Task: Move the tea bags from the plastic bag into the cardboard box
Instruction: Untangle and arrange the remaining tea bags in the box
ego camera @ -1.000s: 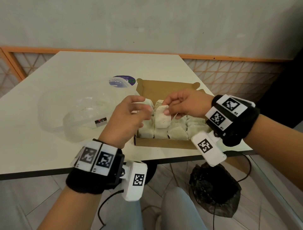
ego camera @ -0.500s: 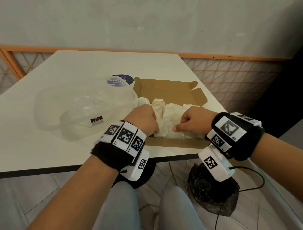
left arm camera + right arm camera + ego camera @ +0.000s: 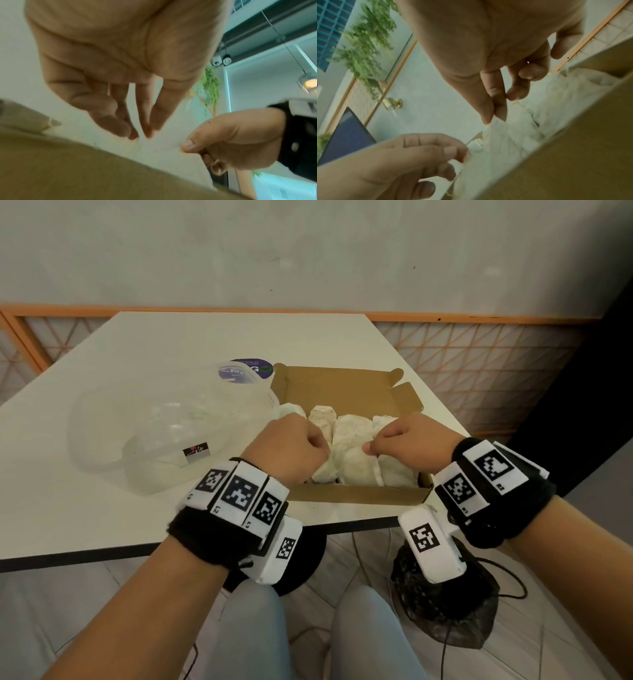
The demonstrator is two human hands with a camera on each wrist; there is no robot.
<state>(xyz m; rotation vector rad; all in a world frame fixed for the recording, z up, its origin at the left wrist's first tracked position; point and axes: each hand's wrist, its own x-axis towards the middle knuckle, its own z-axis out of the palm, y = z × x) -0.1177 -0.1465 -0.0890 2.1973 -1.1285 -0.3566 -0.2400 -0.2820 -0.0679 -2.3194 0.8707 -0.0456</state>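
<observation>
Nearly done: the open brown cardboard box (image 3: pixel 356 494) on the white table (image 3: pixel 144 354) is full of white paper tea bags (image 3: pixel 356 446).
The clear plastic bag (image 3: pixel 164 422) at its left looks empty; left hand (image 3: pixel 291 450) and right hand (image 3: pixel 411 443) fingers pinch one tea bag at the near row.

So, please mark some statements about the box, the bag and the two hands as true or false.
1. The cardboard box lies open with tea bags inside. True.
2. The plastic bag lies to the right of the box. False: it lies to the left.
3. The right hand pinches a tea bag. True.
4. The left hand rests inside the plastic bag. False: it is over the box.
5. The box sits at the far edge of the table. False: at the near edge.
</observation>
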